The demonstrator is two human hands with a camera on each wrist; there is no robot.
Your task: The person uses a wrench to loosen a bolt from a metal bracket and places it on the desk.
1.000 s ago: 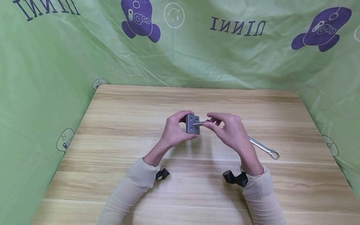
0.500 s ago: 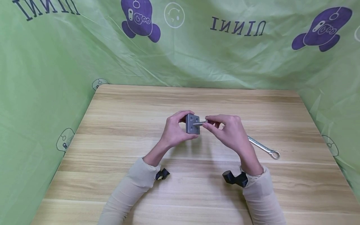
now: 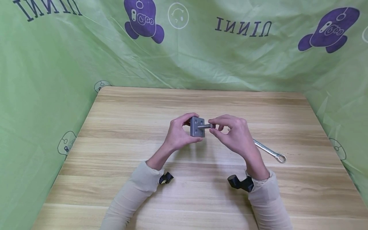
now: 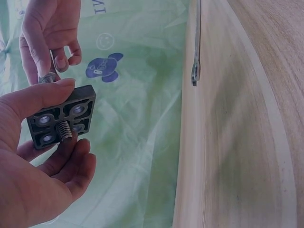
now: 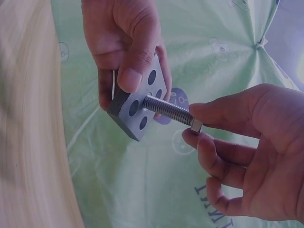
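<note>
Over the table, my left hand (image 3: 179, 131) grips a grey square metal plate (image 3: 194, 127) by its edges, raised off the wood. The plate has several round holes, and its ribbed back (image 4: 61, 112) faces the left wrist view. A threaded hex bolt (image 5: 167, 110) goes through the plate's middle; its end (image 4: 63, 129) sticks out at the back, close to my left fingers. My right hand (image 3: 233, 131) pinches the hex head (image 5: 195, 126) between thumb and fingers, with a stretch of thread showing between head and plate.
A combination wrench (image 3: 270, 150) lies on the wooden table (image 3: 120, 134) right of my right forearm, one end hidden behind it. A green printed cloth (image 3: 184, 64) hangs around the table's back and sides. Black wrist cameras (image 3: 241, 182) sit at both cuffs.
My right fingers and thumb have shifted round the bolt head, and more of the head now shows. The left hand and plate stay almost still.
</note>
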